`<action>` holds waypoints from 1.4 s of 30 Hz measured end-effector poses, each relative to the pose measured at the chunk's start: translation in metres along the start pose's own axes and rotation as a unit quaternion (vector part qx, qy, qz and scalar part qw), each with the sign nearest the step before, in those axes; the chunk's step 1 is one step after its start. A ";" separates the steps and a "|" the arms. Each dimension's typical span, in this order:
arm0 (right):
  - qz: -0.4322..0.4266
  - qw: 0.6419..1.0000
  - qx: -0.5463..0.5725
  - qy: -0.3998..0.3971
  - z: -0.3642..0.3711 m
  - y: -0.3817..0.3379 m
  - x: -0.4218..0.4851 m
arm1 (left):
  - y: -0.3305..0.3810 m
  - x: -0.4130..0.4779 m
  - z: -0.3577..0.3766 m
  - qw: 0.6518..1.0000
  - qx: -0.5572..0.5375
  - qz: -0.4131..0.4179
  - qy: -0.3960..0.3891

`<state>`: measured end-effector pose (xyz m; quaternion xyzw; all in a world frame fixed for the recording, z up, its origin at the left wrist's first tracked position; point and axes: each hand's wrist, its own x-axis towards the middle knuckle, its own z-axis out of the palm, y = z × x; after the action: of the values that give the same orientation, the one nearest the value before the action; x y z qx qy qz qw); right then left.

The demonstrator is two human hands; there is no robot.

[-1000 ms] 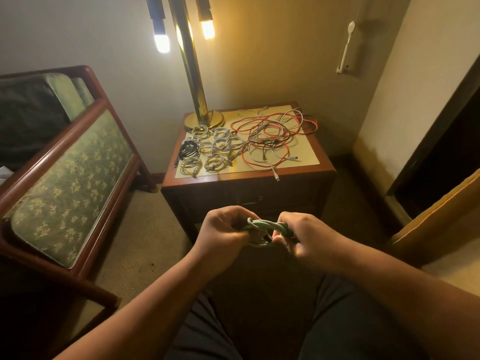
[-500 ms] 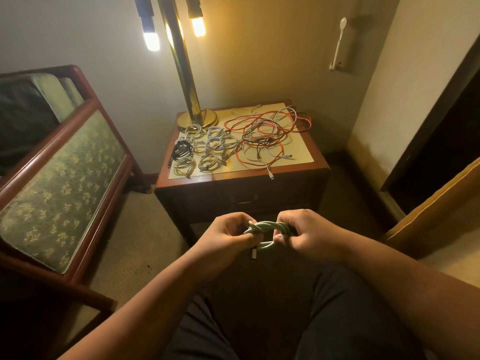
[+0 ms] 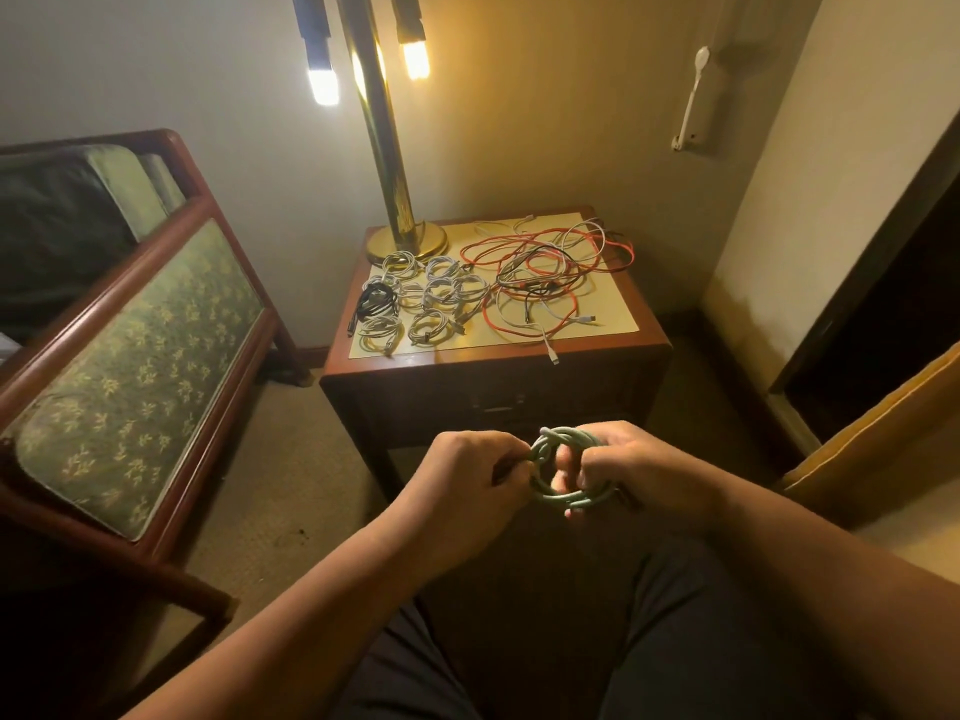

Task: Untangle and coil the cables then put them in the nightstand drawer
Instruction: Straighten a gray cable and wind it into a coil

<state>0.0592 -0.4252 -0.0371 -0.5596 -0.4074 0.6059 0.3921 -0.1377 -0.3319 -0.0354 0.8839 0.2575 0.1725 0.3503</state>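
Far left, a wooden-framed armchair (image 3: 130, 356) with a green leaf-patterned cushion crowds that side of the room, its frame running close to the nightstand's left corner over beige carpet (image 3: 291, 485).

Moving in, a brass floor lamp (image 3: 387, 163) plants its round base on the back left of the nightstand (image 3: 493, 363), bulbs glowing overhead. Just in front of that base sits a cluster of coiled cables (image 3: 441, 293), mostly white, with one black coil (image 3: 376, 301) at the left edge. Beside them, across the right half of the top, sprawls the tangled pile (image 3: 545, 272) of red, white and black leads, loops crossing each other, one white plug hanging over the front edge. Below, the drawer front (image 3: 498, 407) looks closed, though the light there is dim.

Now the action, in the air before the nightstand and above the lap: the left hand (image 3: 465, 483) has its fingers curled, pinching the left side of a pale green cable (image 3: 569, 437) wound into a small ring. The right hand (image 3: 641, 462) grips the ring's right side, fingers curled round the strands and partly hiding them. Both forearms reach in from below over dark trousers (image 3: 675, 641).

Further right, a white fitting (image 3: 691, 101) hangs on the wall, then a dark doorway (image 3: 893, 330), and a yellow-edged surface (image 3: 872, 439) juts in at the right.
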 end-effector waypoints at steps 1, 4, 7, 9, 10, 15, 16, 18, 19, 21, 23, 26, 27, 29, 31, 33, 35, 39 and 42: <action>0.018 0.998 0.055 -0.019 -0.003 -0.001 0.000 | 0.000 -0.001 0.000 1.000 -0.015 0.004 -0.008; 0.037 0.978 0.191 -0.081 -0.002 0.001 -0.001 | -0.002 -0.001 0.004 0.999 -0.021 0.019 0.027; 0.012 0.955 0.270 -0.123 0.004 0.002 0.001 | -0.005 -0.001 0.002 0.991 0.045 0.053 0.112; 0.000 0.946 0.306 -0.107 0.006 0.001 0.003 | -0.004 0.000 -0.004 0.984 0.070 0.077 0.143; -0.005 0.944 0.317 -0.091 0.006 0.001 0.003 | -0.002 0.000 -0.008 0.982 0.070 0.085 0.152; -0.014 0.926 0.357 -0.126 0.006 -0.003 -0.002 | 0.006 -0.002 -0.021 0.983 0.047 0.083 0.159; -0.012 0.927 0.349 -0.136 0.005 -0.003 -0.003 | 0.006 -0.003 -0.022 0.984 0.044 0.075 0.157; -0.007 0.932 0.332 -0.147 0.002 -0.003 -0.004 | 0.007 -0.004 -0.022 0.987 0.035 0.062 0.147; -0.006 0.929 0.333 -0.158 -0.001 -0.003 -0.004 | 0.007 -0.004 -0.022 0.988 0.029 0.057 0.142; -0.010 0.919 0.344 -0.192 -0.005 -0.001 -0.003 | 0.005 -0.005 -0.022 0.989 0.015 0.051 0.136; -0.017 0.913 0.348 -0.214 -0.009 -0.001 -0.002 | 0.004 -0.004 -0.022 0.989 0.002 0.050 0.140; -0.029 0.905 0.351 -0.239 -0.013 -0.003 -0.001 | 0.005 -0.004 -0.025 0.987 -0.008 0.061 0.149; -0.034 0.905 0.347 -0.246 -0.014 -0.004 -0.001 | 0.004 -0.004 -0.027 0.986 -0.006 0.069 0.151; -0.039 0.905 0.337 -0.257 -0.017 -0.004 -0.001 | 0.003 -0.004 -0.029 0.985 0.002 0.080 0.154; -0.036 0.898 0.343 -0.273 -0.020 -0.003 0.000 | 0.002 -0.004 -0.030 0.982 0.022 0.094 0.161; -0.032 0.896 0.347 -0.277 -0.021 -0.002 0.000 | 0.000 -0.003 -0.031 0.979 0.031 0.108 0.168; -0.035 0.912 0.322 -0.252 -0.020 -0.001 -0.001 | -0.003 -0.003 -0.032 0.978 0.035 0.117 0.169; -0.030 0.979 0.159 -0.124 -0.027 -0.002 -0.003 | -0.013 -0.003 -0.034 0.976 0.054 0.130 0.164; -0.031 0.998 0.033 -0.034 -0.035 -0.002 -0.005 | -0.016 -0.003 -0.035 0.977 0.071 0.120 0.160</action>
<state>0.0942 -0.4272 -0.0346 -0.5126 -0.4177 0.6253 0.4145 -0.1625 -0.3045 -0.0226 0.8920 0.2139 0.3333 0.2181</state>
